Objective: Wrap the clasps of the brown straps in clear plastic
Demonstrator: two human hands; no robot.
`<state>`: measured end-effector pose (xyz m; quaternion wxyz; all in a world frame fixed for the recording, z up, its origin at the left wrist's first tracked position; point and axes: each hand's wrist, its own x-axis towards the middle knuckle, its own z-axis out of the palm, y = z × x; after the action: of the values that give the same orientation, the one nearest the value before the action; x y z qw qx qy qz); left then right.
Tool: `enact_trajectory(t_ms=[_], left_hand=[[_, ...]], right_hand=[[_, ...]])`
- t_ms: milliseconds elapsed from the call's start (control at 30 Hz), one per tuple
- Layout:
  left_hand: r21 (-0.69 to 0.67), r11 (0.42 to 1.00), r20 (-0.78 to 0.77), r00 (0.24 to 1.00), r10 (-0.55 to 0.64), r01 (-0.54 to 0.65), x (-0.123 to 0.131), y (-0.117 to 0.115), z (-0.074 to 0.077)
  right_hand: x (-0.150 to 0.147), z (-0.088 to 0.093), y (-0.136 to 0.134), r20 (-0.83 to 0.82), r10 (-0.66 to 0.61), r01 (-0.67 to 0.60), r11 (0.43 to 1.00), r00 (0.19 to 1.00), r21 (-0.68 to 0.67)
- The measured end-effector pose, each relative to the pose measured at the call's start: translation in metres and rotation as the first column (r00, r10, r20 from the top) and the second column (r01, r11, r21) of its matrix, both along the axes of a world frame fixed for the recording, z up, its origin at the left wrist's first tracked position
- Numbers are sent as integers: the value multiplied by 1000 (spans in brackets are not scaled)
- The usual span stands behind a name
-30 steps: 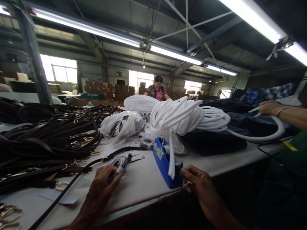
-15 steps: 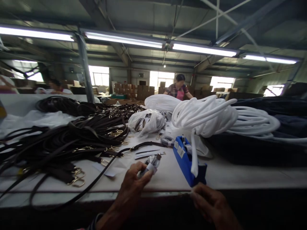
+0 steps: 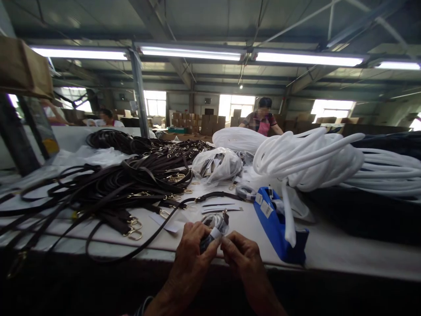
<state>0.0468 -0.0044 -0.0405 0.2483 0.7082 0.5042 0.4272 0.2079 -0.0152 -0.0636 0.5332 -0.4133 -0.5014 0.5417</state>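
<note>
My left hand [image 3: 192, 250] is closed round a small wrapped bundle [image 3: 215, 226] of clear plastic with a dark strap end and white tape. My right hand [image 3: 241, 252] meets it from the right, its fingers pinched on the bundle's white tape. Both hands sit at the near edge of the white table [image 3: 345, 250]. Just right of them stands a blue tape dispenser [image 3: 274, 226] with a white strip hanging over it.
A heap of dark straps with brass rings [image 3: 108, 184] covers the table's left. A plastic bag [image 3: 219, 164] and coils of white tubing [image 3: 309, 158] lie behind the dispenser, dark cloth [image 3: 368, 210] at the right. Other people work at the back.
My right hand has come away from the tape dispenser and moved left to join the left hand on the bundle. The view has swung to the left.
</note>
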Motion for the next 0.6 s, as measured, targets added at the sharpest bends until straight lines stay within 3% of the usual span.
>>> enact_trajectory(t_ms=[167,300,433,600], left_hand=[[-14,995,-63,993,-96,95,-4,-3,10],[-49,986,-51,986,-160,158,-4,-6,16],[-198,967,75,986,-150,162,0,-6,17],[-278,922,327,929,-173,270,7,-3,16]], right_hand=[[-5,-3,3,-67,44,-47,998,997,-48],[-5,-7,5,-140,54,-57,998,989,-12],[-6,-11,6,-202,25,-24,1000,979,11],[-13,-10,7,-253,-68,77,997,965,26]])
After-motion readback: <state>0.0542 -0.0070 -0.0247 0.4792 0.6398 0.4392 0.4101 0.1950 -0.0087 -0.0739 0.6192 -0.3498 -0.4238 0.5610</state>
